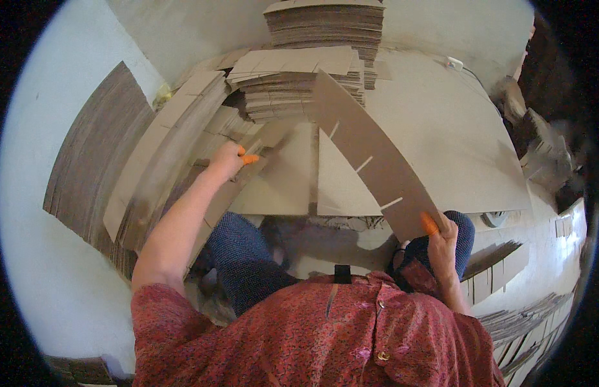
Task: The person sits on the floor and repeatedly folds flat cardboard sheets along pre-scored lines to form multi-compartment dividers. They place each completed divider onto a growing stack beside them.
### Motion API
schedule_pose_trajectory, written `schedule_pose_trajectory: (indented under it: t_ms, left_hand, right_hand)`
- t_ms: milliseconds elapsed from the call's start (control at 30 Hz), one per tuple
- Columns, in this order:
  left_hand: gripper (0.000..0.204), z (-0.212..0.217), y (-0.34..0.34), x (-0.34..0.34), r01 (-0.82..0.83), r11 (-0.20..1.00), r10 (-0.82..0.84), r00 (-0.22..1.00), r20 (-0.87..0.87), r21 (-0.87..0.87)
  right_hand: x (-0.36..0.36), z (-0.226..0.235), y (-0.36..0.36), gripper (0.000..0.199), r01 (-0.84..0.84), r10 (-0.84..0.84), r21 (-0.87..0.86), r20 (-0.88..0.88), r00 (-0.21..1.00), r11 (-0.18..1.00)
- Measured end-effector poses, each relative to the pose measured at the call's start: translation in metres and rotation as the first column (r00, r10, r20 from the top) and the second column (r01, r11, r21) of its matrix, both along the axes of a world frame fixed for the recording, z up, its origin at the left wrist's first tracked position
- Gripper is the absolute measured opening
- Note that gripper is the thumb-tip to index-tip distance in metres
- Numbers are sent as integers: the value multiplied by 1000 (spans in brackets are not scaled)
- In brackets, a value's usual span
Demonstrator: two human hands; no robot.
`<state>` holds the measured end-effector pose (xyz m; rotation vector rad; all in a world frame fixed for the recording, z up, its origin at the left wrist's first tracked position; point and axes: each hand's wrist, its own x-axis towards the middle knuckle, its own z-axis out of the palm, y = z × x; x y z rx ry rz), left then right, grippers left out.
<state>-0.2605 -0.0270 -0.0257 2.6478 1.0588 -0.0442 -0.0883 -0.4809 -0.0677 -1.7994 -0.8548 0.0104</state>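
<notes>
My right hand (443, 235), an orange cover on its thumb, grips the near end of a long brown cardboard strip (370, 145). Three pale slots are cut into that strip's left edge, and it slants up and away over the table. At the left, my left hand (228, 161) has orange covers on its fingertips and pinches another cardboard strip (268, 137), partly blurred. Beneath and beside that hand lie leaning stacks of slotted strips (173, 138). A further pile of strips (280, 93) sits just beyond, near the far end of the held strip.
A pale table board (435, 129) spreads before me. Tall stacked cardboard (325, 26) stands by the back wall, and a dark stack (99, 145) leans on the left wall. A white plug with a cable (454, 63) lies far right. More slotted cardboard (499, 271) is at lower right.
</notes>
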Motion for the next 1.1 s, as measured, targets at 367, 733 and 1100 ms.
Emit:
schedule_pose_trajectory:
  t_ms: [367, 733, 1100]
  left_hand:
    - [20, 26, -174, 68, 602, 780, -564, 795, 225, -173]
    - [35, 14, -223, 78, 670, 649, -475, 727, 496, -360]
    - [33, -39, -29, -2, 35, 964, -10, 995, -97, 265]
  right_hand:
    - [-5, 45, 37, 13, -66, 71, 129, -39, 997, 989]
    - [5, -13, 24, 15, -118, 109, -181, -63, 992, 976]
    - [2, 63, 71, 45, -181, 281, -302, 331, 901, 936]
